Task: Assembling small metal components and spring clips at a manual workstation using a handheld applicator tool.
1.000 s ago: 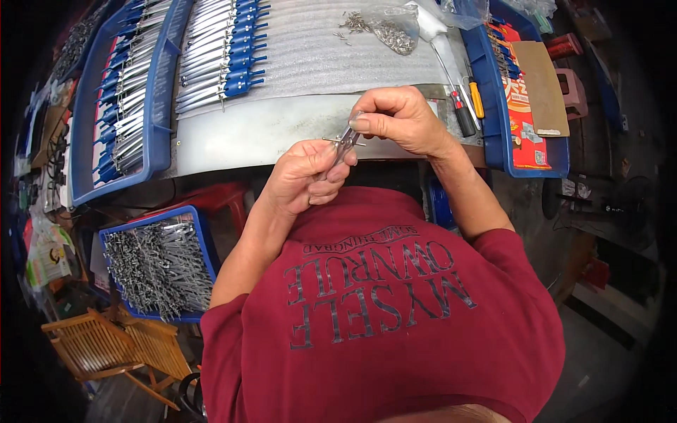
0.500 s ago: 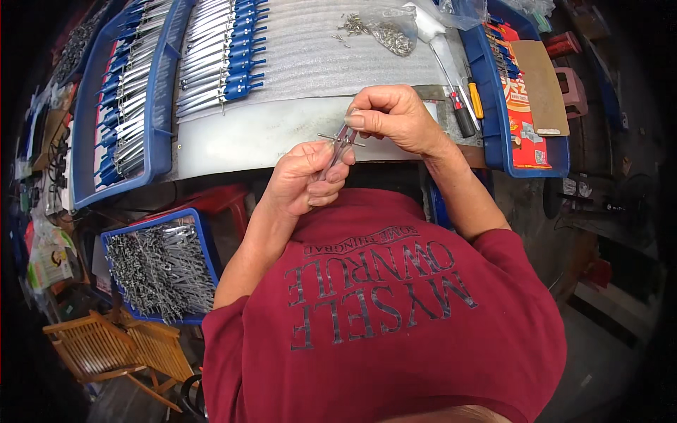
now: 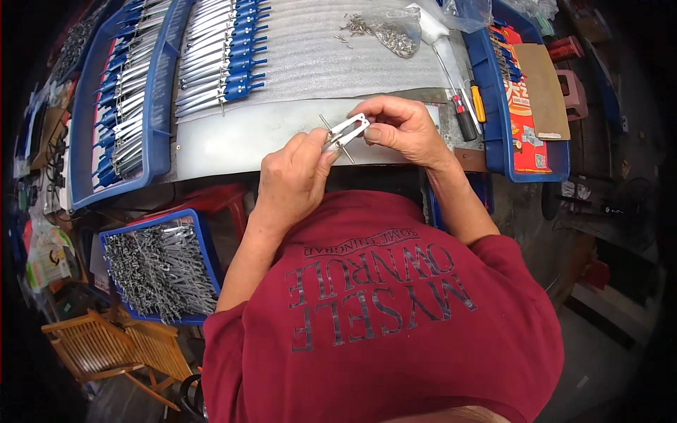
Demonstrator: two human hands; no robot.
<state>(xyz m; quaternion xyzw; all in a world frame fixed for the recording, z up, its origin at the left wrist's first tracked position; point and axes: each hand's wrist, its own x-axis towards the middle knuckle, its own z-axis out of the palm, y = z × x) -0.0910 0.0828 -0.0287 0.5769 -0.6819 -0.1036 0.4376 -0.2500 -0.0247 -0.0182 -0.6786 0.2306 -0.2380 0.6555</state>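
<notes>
Fingers [image 3: 381, 107] curl above the smooth white worktable [image 3: 226, 137]: left hand [image 3: 290, 173] closed round a silvery two-armed metal piece [image 3: 355, 133], right hand [image 3: 410, 134] nearly closed at its tip, pinch unclear; steady left support should keep its slim metal crosspin [image 3: 348, 154] from shifting.

"What's at the right end of the workbench [image 3: 211, 144]?"
"Two screwdrivers side by side, a yellow-handled one [image 3: 477, 103] and a red-and-black-handled one [image 3: 465, 125]. Next to them, a blue plastic tray [image 3: 498, 106] bears red printed packaging [image 3: 525, 141] and a brown cardboard piece [image 3: 543, 92]."
"Beyond that?"
"A pink plastic stool [image 3: 580, 102]."
"And leftward?"
"A slatted wooden folding chair [image 3: 88, 347], lower left, and a red plastic stool [image 3: 230, 199], partly hidden below the bench edge."
</notes>
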